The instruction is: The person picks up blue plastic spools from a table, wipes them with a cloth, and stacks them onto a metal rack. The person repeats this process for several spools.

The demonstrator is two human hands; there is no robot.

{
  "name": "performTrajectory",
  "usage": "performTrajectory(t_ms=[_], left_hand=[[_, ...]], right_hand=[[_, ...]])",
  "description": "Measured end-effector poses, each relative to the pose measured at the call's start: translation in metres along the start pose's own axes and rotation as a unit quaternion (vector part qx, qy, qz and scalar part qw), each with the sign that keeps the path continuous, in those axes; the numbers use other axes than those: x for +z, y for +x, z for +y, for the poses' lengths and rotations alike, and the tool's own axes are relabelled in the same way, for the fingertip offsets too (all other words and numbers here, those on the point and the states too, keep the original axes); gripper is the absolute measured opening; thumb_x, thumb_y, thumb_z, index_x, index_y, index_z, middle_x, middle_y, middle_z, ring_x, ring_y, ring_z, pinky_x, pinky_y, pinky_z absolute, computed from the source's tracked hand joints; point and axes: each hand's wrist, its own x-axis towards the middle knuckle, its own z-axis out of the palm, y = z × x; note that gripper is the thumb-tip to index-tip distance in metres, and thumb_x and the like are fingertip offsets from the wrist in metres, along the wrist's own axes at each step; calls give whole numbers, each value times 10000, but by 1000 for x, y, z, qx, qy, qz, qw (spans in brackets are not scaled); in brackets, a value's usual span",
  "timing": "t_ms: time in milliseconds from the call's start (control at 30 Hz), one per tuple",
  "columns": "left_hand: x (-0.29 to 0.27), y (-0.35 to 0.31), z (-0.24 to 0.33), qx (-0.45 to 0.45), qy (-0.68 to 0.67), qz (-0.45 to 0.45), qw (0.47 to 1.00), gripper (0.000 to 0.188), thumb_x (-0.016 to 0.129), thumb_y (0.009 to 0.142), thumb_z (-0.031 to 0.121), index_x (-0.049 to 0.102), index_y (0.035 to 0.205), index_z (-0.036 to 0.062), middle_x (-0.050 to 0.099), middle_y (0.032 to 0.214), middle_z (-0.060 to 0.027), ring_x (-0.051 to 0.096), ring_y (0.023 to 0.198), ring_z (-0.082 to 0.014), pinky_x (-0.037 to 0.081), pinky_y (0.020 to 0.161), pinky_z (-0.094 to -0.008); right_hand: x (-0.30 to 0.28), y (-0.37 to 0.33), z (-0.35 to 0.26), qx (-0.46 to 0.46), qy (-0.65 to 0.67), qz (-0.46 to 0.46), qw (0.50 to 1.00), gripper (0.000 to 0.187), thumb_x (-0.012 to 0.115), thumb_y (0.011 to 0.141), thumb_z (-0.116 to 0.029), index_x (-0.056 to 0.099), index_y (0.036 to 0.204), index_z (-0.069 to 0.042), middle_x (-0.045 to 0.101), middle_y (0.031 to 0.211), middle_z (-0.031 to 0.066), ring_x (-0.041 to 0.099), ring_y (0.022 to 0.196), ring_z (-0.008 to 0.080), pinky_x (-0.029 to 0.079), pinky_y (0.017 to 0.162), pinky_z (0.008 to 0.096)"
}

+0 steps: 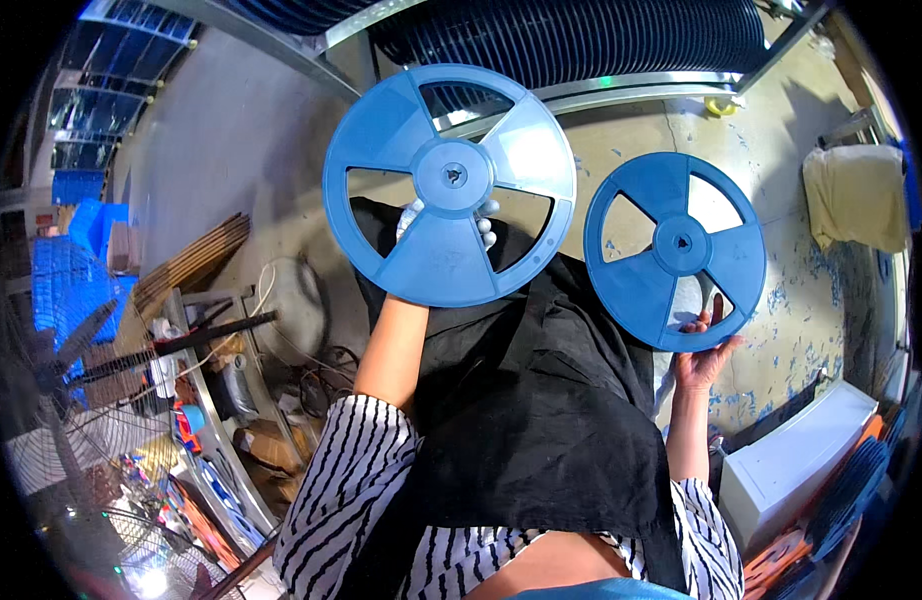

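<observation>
Blue plastic reels, two in number, are held up flat-face toward the camera, one per hand. Larger reel (449, 185): lies directly in front of the left hand (451, 222), which is behind its disc and grips it near the hub; only white-gloved fingertips show through the wedge-shaped openings. Smaller reel (677, 250): stands just above the right hand (703, 358), which supports it from below at the lower rim, fingers curled up against the disc edge (thumb side hidden). The reels sit side by side, rims near but apart, the larger one higher and to the left of the right hand. Being round, neither has a long axis; both discs stand roughly upright. Beneath the hands: a black apron (541, 420) over striped sleeves, then a concrete floor (781, 300) flecked with blue paint. Left of the left hand, a wire fan guard (71, 420) and a cluttered metal frame; beyond the right hand, a white box (796, 465).
</observation>
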Motion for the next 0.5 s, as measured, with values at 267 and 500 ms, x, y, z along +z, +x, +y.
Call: performTrajectory(t_ms=[267, 500], left_hand=[[-18, 1, 25, 35, -10, 22, 999, 645, 561, 870, 370, 389, 1337, -41, 523, 1196, -280, 569, 965, -333, 538, 811, -466], [-21, -4, 33, 54, -15, 8, 998, 685, 549, 870, 382, 336, 1377, -26, 489, 1230, -321, 588, 975, -386, 532, 825, -489]], right_hand=[[-5, 2, -4, 8, 14, 26, 1000, 692, 541, 871, -548, 482, 1275, 11, 623, 943, 164, 626, 773, 241, 489, 758, 349], [-7, 2, -11, 18, 6, 56, 998, 566, 569, 871, -519, 538, 1069, 10, 572, 937, 130, 572, 763, 219, 482, 767, 346]])
